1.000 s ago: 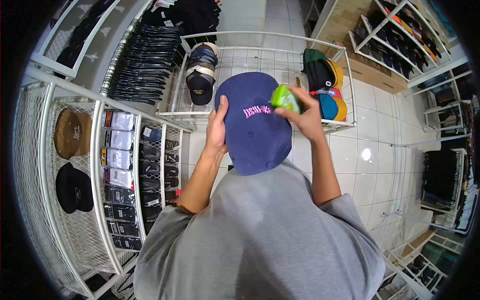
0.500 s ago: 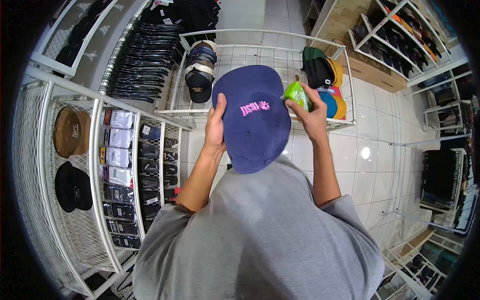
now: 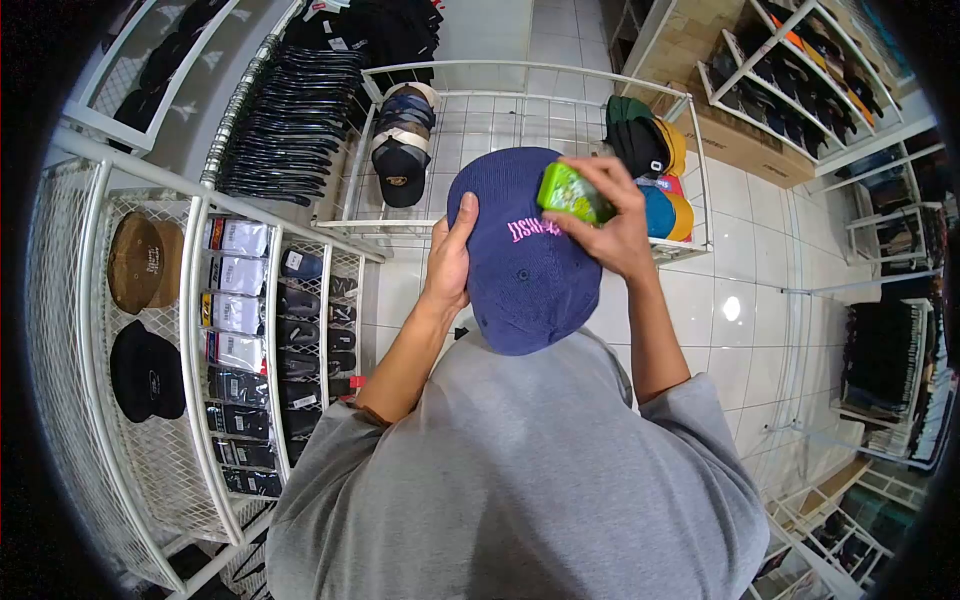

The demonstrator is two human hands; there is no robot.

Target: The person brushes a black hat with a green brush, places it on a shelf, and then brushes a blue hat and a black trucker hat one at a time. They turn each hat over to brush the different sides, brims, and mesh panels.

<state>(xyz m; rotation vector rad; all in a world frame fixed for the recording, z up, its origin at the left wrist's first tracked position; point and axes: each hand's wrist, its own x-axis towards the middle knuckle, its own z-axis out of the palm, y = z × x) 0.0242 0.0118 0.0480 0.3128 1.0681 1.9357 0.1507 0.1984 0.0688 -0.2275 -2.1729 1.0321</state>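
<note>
A navy blue cap [image 3: 530,295] with pink lettering on its front is held up before my chest, brim pointing away. My left hand [image 3: 449,255] grips its left side, thumb on top and the other fingers hidden behind. In my right hand [image 3: 622,225] is a small bright green block [image 3: 572,194] with a pale printed pattern; its exact kind I cannot tell. The block overlaps the right part of the cap, at the brim and the end of the lettering, and covers some of the pink letters.
A white wire rack [image 3: 500,100] ahead carries stacked caps [image 3: 402,165] on the left and more caps [image 3: 650,140] on the right. Left of me, a mesh shelf [image 3: 190,360] displays hats and packaged items. Dark hangers [image 3: 285,120] line the upper left.
My right hand has brought the green block leftward over the cap's brim and lettering. The cap has shifted slightly right and toward me, with my left hand still on it.
</note>
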